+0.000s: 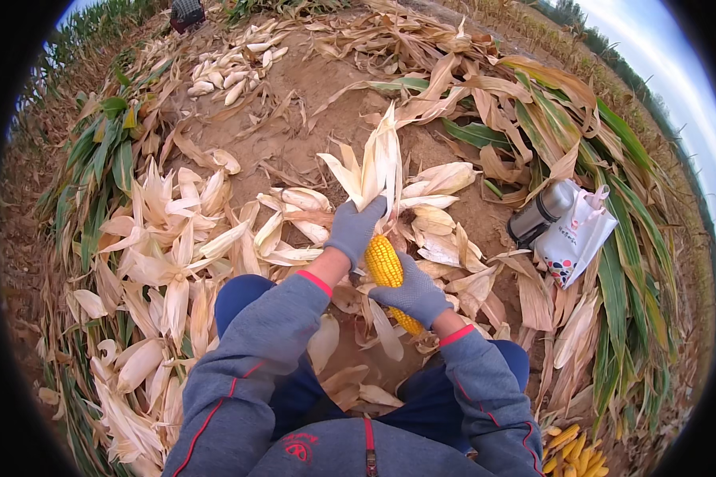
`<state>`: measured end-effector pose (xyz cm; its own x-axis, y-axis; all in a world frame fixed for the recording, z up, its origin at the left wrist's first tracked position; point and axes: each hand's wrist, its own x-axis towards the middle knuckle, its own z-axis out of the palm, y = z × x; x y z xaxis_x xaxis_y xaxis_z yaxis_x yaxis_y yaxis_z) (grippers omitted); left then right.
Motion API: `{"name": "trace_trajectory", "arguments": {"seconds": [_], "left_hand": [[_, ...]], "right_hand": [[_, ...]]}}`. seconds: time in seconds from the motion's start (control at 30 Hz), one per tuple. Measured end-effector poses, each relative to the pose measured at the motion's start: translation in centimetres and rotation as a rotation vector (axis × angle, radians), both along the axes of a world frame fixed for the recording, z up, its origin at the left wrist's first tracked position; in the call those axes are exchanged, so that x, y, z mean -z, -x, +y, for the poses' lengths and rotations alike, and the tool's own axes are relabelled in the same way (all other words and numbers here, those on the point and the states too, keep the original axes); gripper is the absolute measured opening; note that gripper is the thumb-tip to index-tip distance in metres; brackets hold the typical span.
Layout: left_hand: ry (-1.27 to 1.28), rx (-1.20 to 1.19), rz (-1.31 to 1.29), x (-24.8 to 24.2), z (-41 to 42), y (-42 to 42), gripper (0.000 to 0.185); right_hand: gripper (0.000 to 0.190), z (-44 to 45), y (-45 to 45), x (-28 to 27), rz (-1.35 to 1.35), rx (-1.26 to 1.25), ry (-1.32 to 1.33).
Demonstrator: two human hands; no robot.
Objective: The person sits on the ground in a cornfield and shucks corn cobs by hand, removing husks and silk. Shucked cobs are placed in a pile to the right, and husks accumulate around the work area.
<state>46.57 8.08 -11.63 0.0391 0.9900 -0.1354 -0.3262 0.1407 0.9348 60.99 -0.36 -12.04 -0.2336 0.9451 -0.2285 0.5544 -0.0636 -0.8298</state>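
Note:
Between my knees is a corn cob [384, 262] with bare yellow kernels, its top end pointing away from me. My right hand [414, 291], in a grey knit glove, wraps around the cob's lower half. Pale dry husk leaves [377, 164] fan upward beyond the cob's far end. My left hand [357, 229], gloved the same way, grips these leaves at their base. Whether the husk is still joined to the cob is hidden by the left hand. Unhusked ears [441, 179] lie on the soil just beyond my hands.
Discarded husks [176, 268] are heaped on my left. To the right, a steel thermos [540, 213] leans by a white printed bag [576, 238]. Bare yellow cobs [576, 453] are piled at the lower right. More ears [232, 68] and a person [187, 13] are farther off.

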Motion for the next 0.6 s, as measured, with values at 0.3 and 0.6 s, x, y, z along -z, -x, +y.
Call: {"name": "trace_trajectory", "arguments": {"seconds": [0.3, 0.6], "left_hand": [[-0.207, 0.182, 0.473, 1.6, 0.6, -0.1, 0.054], [-0.362, 0.043, 1.116, 1.9, 0.0, -1.5, 0.034]], "right_hand": [[0.082, 0.3, 1.4, -0.4, -0.25, 0.099, 0.063], [0.089, 0.1, 1.8, -1.8, -0.259, 0.038, 0.129]]}}
